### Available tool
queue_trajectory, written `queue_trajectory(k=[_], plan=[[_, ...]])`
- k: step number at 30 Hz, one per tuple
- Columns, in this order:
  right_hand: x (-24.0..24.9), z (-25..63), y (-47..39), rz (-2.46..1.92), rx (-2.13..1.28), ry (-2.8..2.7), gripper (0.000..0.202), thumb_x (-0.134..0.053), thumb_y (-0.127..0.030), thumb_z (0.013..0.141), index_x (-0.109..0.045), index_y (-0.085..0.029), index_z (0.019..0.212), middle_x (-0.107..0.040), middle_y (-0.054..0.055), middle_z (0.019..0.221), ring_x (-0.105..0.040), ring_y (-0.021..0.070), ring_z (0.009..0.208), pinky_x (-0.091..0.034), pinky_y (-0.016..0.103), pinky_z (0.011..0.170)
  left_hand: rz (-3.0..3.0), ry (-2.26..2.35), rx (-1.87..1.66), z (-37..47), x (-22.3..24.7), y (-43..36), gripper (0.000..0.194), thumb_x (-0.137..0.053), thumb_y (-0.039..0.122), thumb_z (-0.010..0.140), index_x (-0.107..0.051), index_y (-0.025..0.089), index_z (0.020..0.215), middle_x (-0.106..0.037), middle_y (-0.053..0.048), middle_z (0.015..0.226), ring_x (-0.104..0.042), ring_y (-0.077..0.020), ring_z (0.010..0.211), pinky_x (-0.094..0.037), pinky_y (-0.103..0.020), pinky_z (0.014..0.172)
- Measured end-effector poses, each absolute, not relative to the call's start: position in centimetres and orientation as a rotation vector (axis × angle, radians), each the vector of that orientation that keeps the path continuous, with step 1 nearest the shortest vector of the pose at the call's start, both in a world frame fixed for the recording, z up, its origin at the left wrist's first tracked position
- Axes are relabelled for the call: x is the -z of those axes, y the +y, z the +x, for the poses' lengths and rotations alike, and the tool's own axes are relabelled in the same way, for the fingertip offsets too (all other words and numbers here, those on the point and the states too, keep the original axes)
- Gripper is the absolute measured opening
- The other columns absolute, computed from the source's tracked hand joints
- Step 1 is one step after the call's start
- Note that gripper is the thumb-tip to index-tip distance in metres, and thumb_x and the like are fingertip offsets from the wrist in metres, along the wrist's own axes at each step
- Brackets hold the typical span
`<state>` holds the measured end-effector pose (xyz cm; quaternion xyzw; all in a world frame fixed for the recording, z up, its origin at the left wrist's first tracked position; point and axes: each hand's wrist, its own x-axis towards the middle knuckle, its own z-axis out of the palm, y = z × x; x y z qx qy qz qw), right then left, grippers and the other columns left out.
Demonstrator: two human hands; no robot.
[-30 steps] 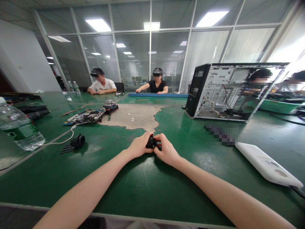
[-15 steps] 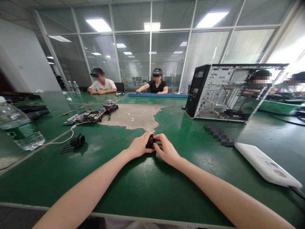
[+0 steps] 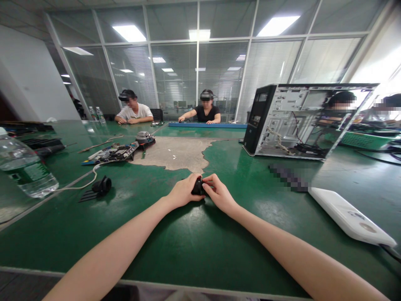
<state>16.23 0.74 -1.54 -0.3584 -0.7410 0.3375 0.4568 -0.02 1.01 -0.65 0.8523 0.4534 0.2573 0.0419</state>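
Note:
A small black object [image 3: 198,187] is between my hands, just above or on the green tabletop [image 3: 188,251]. My left hand [image 3: 184,191] is wrapped round its left side. The fingers of my right hand [image 3: 217,193] are pinched together at its right side, with the thumb bent in towards them. Much of the object is hidden by the fingers. Left of my hands, a black part with several prongs [image 3: 99,187] lies on the table.
An open computer case [image 3: 282,121] stands at the right, with a white power bank [image 3: 351,215] nearer. A circuit board [image 3: 112,154], a white cable and a water bottle [image 3: 28,171] are at the left. Two people [image 3: 134,112] sit across the table; others are behind the case.
My right hand's fingers have drawn closer together at the black object's right side. My left hand has stayed in nearly the same place.

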Motion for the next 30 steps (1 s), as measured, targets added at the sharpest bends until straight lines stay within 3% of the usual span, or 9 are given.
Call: queue_trajectory(k=[6, 11, 15, 21, 25, 30], plan=[[1.60, 16.36, 1.01, -0.959, -1.004, -1.785, 0.020, -0.046, -0.028, 0.077, -0.045, -0.019, 0.094, -0.055, 0.003, 0.090, -0.055, 0.0131, 0.082, -0.046, 0.031, 0.075, 2.615, 1.374, -0.778, -0.11, 0.58, 1.05, 0.063, -0.061, 0.044, 0.063, -0.031, 0.021, 0.114, -0.048, -0.007, 0.111, -0.052, -0.0236, 0.095, -0.042, -0.034, 0.077], [1.42, 16.46, 0.82, -0.836, -1.121, -1.751, 0.023, -0.053, -0.020, 0.071, -0.042, -0.021, 0.092, -0.053, 0.001, 0.091, -0.056, 0.0115, 0.078, -0.047, 0.028, 0.071, 2.605, 1.390, -0.766, -0.09, 0.56, 0.95, 0.062, -0.061, 0.041, 0.064, -0.031, 0.022, 0.115, -0.048, -0.006, 0.112, -0.053, -0.0234, 0.095, -0.042, -0.033, 0.076], [1.42, 16.48, 1.07, -0.829, -1.112, -1.707, 0.015, -0.051, -0.028, 0.074, -0.044, -0.020, 0.085, -0.054, 0.001, 0.088, -0.055, 0.0115, 0.079, -0.047, 0.029, 0.073, 2.590, 1.386, -0.770, -0.01, 0.45, 0.85, 0.063, -0.062, 0.041, 0.063, -0.031, 0.022, 0.115, -0.048, -0.006, 0.112, -0.052, -0.0235, 0.096, -0.042, -0.034, 0.078], [1.73, 16.53, 1.53, -0.887, -1.110, -1.693, 0.022, -0.053, -0.033, 0.073, -0.045, -0.019, 0.089, -0.054, 0.002, 0.090, -0.053, 0.0123, 0.082, -0.046, 0.029, 0.074, 2.583, 1.388, -0.768, 0.01, 0.39, 0.81, 0.062, -0.062, 0.041, 0.063, -0.032, 0.022, 0.114, -0.047, -0.006, 0.112, -0.053, -0.0231, 0.095, -0.042, -0.034, 0.078], [1.47, 16.61, 1.34, -0.937, -1.106, -1.751, 0.024, -0.050, -0.030, 0.075, -0.047, -0.019, 0.096, -0.054, 0.003, 0.091, -0.053, 0.0126, 0.082, -0.044, 0.031, 0.076, 2.606, 1.384, -0.768, 0.00, 0.40, 0.83, 0.062, -0.061, 0.043, 0.063, -0.032, 0.021, 0.114, -0.048, -0.006, 0.111, -0.053, -0.0234, 0.094, -0.042, -0.034, 0.077], [0.98, 16.60, 0.85, -0.797, -1.252, -1.731, 0.030, -0.055, -0.019, 0.068, -0.041, -0.022, 0.095, -0.051, -0.001, 0.088, -0.056, 0.0110, 0.076, -0.045, 0.027, 0.068, 2.617, 1.385, -0.757, 0.00, 0.36, 0.85, 0.061, -0.061, 0.041, 0.064, -0.032, 0.021, 0.114, -0.048, -0.006, 0.110, -0.053, -0.0235, 0.093, -0.043, -0.033, 0.075]])
